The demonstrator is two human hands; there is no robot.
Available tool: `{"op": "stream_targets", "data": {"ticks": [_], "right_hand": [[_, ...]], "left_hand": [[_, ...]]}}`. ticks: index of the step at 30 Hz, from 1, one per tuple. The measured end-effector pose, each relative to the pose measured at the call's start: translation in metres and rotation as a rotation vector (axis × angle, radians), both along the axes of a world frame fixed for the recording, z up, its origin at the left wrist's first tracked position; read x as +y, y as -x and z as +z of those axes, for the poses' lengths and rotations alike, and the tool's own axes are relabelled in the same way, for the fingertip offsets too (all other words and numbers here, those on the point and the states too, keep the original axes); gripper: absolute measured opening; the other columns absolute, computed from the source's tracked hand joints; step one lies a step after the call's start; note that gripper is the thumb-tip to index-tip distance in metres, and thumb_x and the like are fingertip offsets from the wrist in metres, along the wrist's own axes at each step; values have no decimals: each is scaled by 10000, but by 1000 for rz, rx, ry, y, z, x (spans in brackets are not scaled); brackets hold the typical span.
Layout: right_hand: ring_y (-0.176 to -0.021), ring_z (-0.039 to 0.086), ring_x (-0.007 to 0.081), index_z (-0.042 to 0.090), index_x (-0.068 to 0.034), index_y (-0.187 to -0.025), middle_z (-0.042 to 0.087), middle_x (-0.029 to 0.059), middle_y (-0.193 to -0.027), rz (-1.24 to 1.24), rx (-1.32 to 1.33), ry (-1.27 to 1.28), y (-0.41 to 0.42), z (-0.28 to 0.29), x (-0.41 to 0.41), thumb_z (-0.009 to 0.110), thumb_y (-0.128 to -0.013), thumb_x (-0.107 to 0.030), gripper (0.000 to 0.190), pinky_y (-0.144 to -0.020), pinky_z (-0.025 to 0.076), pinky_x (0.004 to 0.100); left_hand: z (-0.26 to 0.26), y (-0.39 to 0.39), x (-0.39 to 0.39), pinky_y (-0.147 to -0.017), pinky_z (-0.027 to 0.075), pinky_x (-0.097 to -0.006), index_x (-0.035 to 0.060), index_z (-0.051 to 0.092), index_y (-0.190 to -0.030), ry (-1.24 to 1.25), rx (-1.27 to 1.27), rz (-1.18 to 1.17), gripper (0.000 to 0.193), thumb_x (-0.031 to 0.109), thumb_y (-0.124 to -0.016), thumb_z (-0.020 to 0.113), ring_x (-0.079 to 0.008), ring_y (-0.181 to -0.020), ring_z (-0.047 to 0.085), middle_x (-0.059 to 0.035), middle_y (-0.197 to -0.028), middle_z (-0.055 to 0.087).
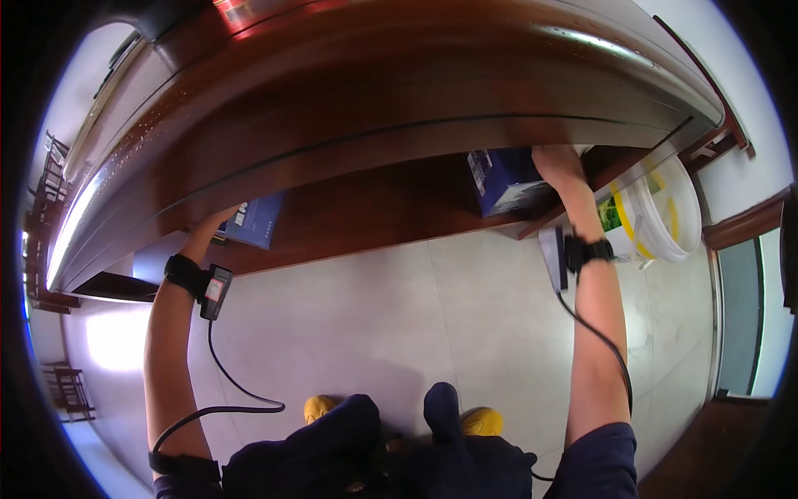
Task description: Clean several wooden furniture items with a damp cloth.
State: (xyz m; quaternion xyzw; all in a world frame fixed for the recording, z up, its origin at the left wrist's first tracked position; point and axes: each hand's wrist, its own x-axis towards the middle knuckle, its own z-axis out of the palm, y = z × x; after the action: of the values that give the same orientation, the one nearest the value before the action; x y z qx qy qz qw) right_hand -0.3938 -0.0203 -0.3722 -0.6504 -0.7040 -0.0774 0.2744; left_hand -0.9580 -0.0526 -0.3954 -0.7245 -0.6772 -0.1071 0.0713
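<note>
A dark wooden table with an open lower shelf (374, 199) stands before me. At the shelf's left part, my left hand (225, 216) reaches under the tabletop beside a blue box or book (257, 219) with white printing; its fingers are mostly hidden by the table edge. Farther right on the shelf lies a dark blue box (508, 184) with a pale printed side. My right hand (559, 167) is against that box's right end, its fingertips out of sight under the tabletop. Whether either hand grips its box cannot be told.
White plastic buckets with yellow bands (661, 212) stand on the tiled floor right of the table. A red object (249, 14) rests on the tabletop (374, 75). Wooden chairs (67, 390) are far left. Black cables run along both forearms.
</note>
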Motion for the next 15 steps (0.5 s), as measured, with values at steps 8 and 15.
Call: {"op": "stream_targets", "data": {"ticks": [8,15], "right_hand": [[-1192,427,275,543,-55,-1156,493,149,-1243,121,-185,447,27,58,-84,448,-846,-124,331,-990,349,355],[-747,576,495,354,89,-987,573,342,-753,-301,832,263,135,10,-90,333,-938,-351,443,-669,478,529]], "left_hand": [[6,-115,-12,-975,357,-372,-18,519,-1174,222,-49,35,569,391,-793,625,-332,-1128,480,-224,-1194,522],[45,-246,-40,-1053,254,-396,8,208,-1384,194,-587,-537,986,220,-611,784,-332,-1285,303,-218,-1399,284]]}}
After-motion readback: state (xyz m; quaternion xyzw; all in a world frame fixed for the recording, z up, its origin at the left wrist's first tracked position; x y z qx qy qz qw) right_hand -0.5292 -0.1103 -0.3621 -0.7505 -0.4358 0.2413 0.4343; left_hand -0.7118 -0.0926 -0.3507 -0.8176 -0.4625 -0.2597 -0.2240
